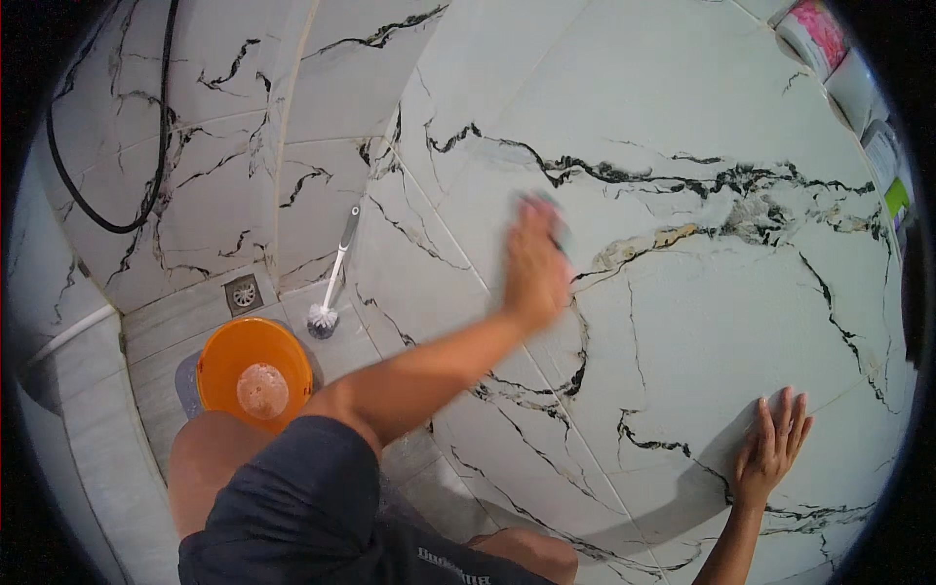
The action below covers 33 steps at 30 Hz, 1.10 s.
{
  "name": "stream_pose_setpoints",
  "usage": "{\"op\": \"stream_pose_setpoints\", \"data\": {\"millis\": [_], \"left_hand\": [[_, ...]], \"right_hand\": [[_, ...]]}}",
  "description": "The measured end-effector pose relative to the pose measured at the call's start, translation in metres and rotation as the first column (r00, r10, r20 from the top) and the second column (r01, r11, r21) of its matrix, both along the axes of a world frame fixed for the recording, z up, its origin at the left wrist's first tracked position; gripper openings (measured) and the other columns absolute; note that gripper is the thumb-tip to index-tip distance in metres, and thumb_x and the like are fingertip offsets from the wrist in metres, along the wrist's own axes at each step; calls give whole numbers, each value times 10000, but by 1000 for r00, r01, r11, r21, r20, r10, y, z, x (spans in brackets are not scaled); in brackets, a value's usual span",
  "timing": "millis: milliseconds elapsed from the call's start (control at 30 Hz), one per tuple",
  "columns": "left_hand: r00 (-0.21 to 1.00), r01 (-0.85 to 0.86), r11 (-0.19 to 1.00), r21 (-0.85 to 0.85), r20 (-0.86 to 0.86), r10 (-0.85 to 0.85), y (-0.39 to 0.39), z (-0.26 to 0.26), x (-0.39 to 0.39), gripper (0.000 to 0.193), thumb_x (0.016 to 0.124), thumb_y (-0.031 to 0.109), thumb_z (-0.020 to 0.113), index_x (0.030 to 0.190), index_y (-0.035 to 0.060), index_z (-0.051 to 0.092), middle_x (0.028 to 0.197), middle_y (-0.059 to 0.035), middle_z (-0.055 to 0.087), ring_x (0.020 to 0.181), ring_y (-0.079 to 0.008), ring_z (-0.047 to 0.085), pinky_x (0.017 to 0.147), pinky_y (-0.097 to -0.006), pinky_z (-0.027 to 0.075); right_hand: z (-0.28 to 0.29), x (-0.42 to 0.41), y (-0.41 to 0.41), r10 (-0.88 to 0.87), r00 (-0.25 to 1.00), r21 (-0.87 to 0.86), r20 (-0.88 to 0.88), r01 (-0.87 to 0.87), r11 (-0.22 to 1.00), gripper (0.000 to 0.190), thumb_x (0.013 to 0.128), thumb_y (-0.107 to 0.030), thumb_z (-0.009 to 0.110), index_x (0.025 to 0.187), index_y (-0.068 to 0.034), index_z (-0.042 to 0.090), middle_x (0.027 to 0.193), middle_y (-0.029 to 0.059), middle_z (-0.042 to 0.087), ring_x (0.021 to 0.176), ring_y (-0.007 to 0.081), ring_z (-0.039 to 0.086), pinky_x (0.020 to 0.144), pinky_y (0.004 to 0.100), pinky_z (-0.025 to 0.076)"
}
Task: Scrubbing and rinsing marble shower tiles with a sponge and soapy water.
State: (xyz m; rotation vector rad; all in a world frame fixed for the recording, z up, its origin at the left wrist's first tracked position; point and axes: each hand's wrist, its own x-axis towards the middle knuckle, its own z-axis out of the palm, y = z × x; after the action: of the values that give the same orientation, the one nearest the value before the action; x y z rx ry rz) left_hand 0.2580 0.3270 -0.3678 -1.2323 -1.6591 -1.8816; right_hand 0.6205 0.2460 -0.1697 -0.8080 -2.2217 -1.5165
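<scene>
My left hand (537,270), blurred by motion, is on a white marble-patterned wall tile (702,314). It holds a small pad or sponge (560,228) with greyish-green and perhaps pink parts, mostly hidden by the fingers. Lower right, my right hand (771,446) lies flat against the same wall, fingers a little apart, with nothing in it. An orange bucket (212,351) with foamy liquid (263,391) inside stands on the floor at the left, by my bent leg. Behind it, a toilet brush (336,274) with white bristles and a grey-tipped handle leans upright in the corner.
A square floor drain (244,294) lies near the bucket. A black hose (153,186) hangs in a loop at upper left. Several bottles and packages, one pink and white (813,36), stand along the ledge at upper right. A low raised edge (110,431) runs along the left.
</scene>
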Motion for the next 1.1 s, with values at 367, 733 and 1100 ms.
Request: {"op": "stream_pose_setpoints", "data": {"millis": [367, 733, 1100], "left_hand": [[886, -144, 987, -69, 436, 160, 34, 2, -131, 582, 945, 208, 376, 1429, -66, 206, 1503, -266, 170, 1411, -406, 112, 1150, -469, 125], [871, 175, 983, 46, -473, -133, 11, 20, -72, 605, 867, 201, 471, 1425, 32, 311, 1503, -165, 270, 1406, -350, 206, 1136, -493, 146], [445, 387, 921, -29, -870, -214, -24, 94, -1, 661, 793, 169, 525, 1419, 68, 339, 1504, -163, 278, 1402, -321, 237, 1138, -456, 163]], "right_hand": [[-1, 1, 2, -4, 1000, 30, 6, 3, 1000, 488, 788, -51, 449, 1247, -161, 572, 1436, 100, 428, 1381, 336, 301, 1148, 534, 143], [-2, -1, -1, 14, 1000, 22, -18, -14, 1000, 487, 742, -45, 475, 1193, -161, 615, 1417, 91, 454, 1374, 322, 317, 1153, 512, 146], [-3, -2, -3, 14, 998, -3, -64, -14, 1000, 529, 709, -45, 497, 1198, -208, 619, 1413, 70, 461, 1373, 302, 324, 1156, 502, 159]]}}
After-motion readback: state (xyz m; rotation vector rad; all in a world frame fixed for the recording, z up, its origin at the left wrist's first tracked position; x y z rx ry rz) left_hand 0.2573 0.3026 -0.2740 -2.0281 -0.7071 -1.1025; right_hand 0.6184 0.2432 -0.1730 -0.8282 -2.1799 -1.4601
